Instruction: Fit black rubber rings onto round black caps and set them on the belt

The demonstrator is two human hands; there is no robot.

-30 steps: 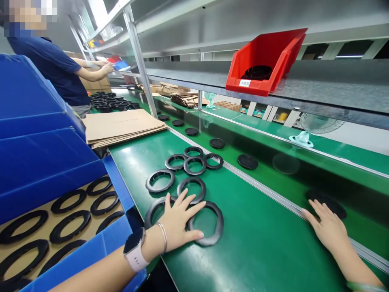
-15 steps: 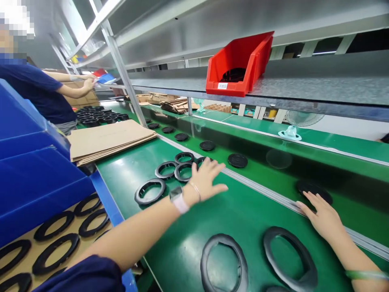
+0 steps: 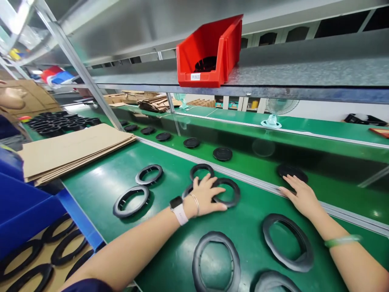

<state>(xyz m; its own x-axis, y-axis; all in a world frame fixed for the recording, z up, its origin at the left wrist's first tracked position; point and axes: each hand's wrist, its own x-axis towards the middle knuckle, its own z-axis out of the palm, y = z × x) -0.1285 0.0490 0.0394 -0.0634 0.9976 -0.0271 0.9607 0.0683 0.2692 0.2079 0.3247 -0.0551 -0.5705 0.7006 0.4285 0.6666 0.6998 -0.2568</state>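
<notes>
Rings (image 3: 226,191) (eight loose) surround two hands (image 3: 206,196).

On the bench (image 3: 127,170), cardboard sheets (image 3: 73,150) lie at the far left corner. Three rings (image 3: 217,263) lie along the near edge. A bin (image 3: 209,52) sits on the shelf (image 3: 304,77) above the conveyor (image 3: 319,162) behind.

Both arms are reaching fwd w/ palms facing down: the left hand (image 3: 206,196), wearing a watch & thin bracelet at the wrist, is lying flat w/ its 5 fingers spread, while the right hand (image 3: 300,196), green bangle on forearm, is resting flat, fingers loosely extended.
</notes>
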